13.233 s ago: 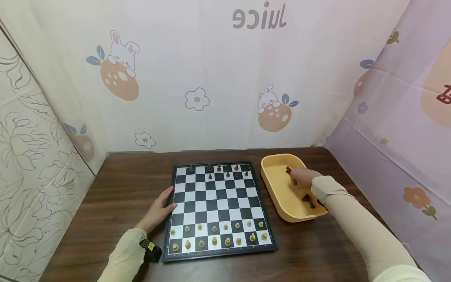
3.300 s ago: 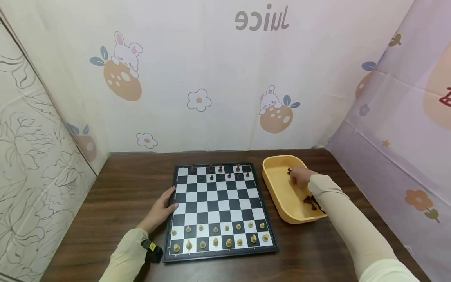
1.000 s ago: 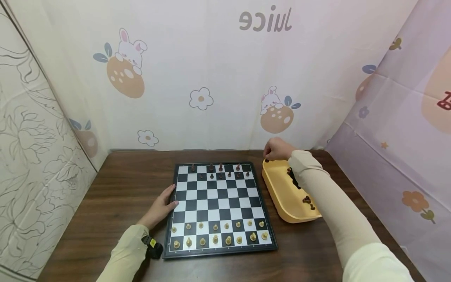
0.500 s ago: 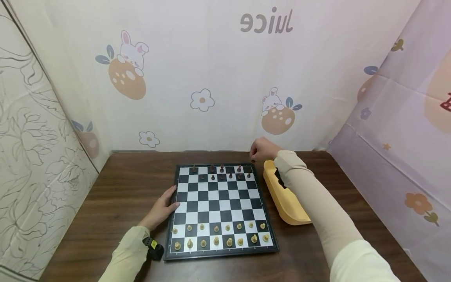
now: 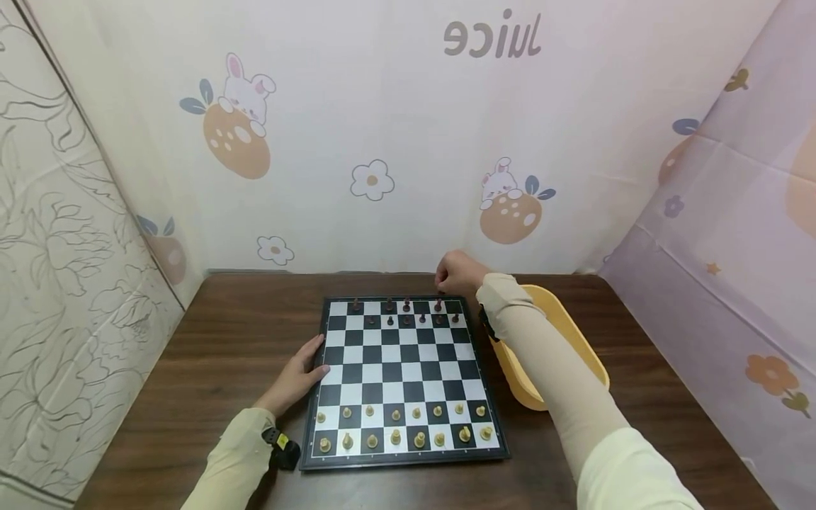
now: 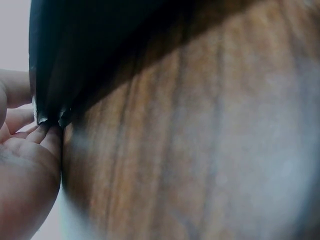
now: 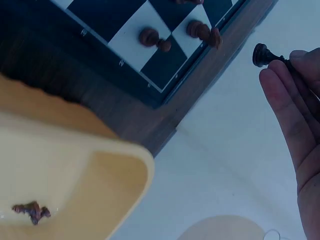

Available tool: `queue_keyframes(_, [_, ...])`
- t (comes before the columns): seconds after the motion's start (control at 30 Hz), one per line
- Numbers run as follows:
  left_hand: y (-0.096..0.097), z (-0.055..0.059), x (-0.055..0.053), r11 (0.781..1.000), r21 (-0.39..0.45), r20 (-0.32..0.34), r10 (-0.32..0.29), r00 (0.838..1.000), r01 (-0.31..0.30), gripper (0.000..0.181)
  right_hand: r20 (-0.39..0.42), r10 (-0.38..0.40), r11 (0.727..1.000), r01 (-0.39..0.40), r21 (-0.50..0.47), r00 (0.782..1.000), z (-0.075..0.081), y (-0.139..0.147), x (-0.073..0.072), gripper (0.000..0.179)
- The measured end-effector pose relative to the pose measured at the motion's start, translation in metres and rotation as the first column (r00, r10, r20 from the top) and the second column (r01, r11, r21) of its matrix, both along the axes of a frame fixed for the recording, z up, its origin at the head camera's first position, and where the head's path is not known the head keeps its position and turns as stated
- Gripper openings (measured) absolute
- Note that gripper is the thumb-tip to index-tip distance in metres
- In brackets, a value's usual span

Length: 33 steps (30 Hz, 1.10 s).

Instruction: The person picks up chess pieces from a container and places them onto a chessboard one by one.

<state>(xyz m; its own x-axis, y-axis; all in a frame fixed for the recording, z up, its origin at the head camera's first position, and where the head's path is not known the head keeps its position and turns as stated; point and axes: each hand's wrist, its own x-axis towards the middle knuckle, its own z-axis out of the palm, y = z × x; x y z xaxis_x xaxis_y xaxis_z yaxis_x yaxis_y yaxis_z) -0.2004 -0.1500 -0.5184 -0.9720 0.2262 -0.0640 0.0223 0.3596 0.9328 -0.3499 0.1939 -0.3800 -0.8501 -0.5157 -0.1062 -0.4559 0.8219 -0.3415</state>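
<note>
A magnetic-style chessboard [image 5: 408, 368] lies on the table, pale pieces [image 5: 395, 436] in two rows at the near side and dark pieces [image 5: 406, 304] in part of two rows at the far side. My left hand [image 5: 295, 379] rests at the board's left edge, thumb and fingertips touching it. Beyond the board's far right corner, my right hand [image 5: 462, 273] is raised. In the right wrist view it pinches a dark chess piece [image 7: 265, 55] between thumb and fingers, base outward; the piece's top is hidden by them.
A yellow tray [image 5: 567, 322] stands right of the board, partly covered by my right forearm. Dark pieces [image 7: 32, 211] lie in it, seen in the right wrist view. A printed curtain [image 5: 382, 234] hangs behind the table.
My right hand has come out of the yellow tray with a dark chess piece and moved left to the board's far right corner. A dark pawn joined the far rows earlier. Left hand stays put.
</note>
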Motion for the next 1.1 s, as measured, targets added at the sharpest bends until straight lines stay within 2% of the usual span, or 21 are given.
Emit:
queue_keyframes(0.2, [0.001,0.0,-0.001,1.0,-0.004,-0.004,-0.001,1.0,0.001,0.067,0.023,-0.009,1.0,0.009,-0.006,1.0,-0.002,-0.013,0.003,0.007])
queue_keyframes(0.47, [0.0,-0.001,-0.002,1.0,0.003,-0.015,0.004,1.0,-0.004,0.067,0.06,0.031,0.999,-0.03,-0.012,0.998,-0.014,-0.022,0.0,0.009])
queue_keyframes(0.67, [0.0,-0.003,-0.003,1.0,-0.003,0.0,0.012,1.0,-0.012,0.067,0.085,0.024,1.0,-0.024,-0.008,0.996,-0.023,-0.03,-0.003,0.009])
queue_keyframes(1.1, [0.001,-0.003,-0.003,1.0,-0.006,0.005,0.017,1.0,-0.017,0.067,0.108,0.012,1.0,-0.015,0.023,0.994,-0.041,-0.032,-0.008,0.01])
